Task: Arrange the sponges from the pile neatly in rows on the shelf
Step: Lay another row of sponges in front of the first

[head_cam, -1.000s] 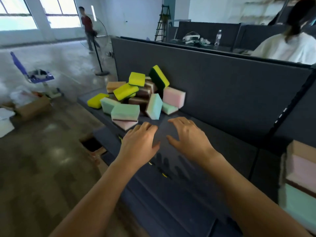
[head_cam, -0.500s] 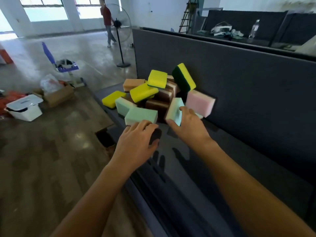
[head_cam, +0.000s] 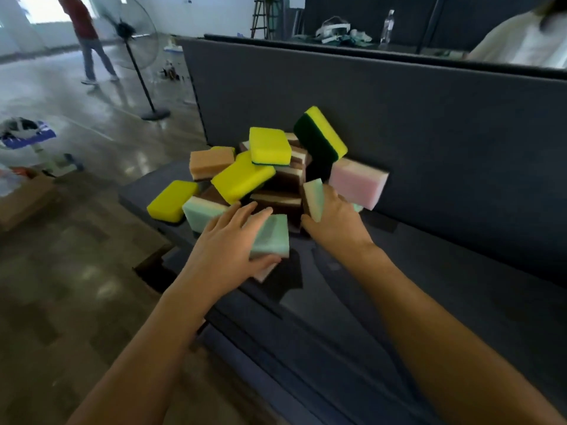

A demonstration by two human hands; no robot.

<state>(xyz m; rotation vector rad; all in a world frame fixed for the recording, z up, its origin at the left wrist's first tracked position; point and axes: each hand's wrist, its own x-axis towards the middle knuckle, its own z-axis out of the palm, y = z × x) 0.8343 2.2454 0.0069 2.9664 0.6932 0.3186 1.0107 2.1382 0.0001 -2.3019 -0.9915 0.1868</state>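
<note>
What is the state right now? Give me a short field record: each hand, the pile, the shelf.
left hand: grips flat mint sponge at the pile's near edge, fingers on top, thumb at its near side
right hand: grips upright mint sponge at the pile's right front
pile: yellow, brown, orange and mint sponges, jumbled on the shelf
leaning pieces: green-backed yellow sponge and pink sponge against the back panel
rows: none visible in this view

Yellow sponges, mint-green sponge, mint-and-cream sponge, pink sponge, brown-and-cream striped sponges, orange sponge, dark grey shelf
</note>
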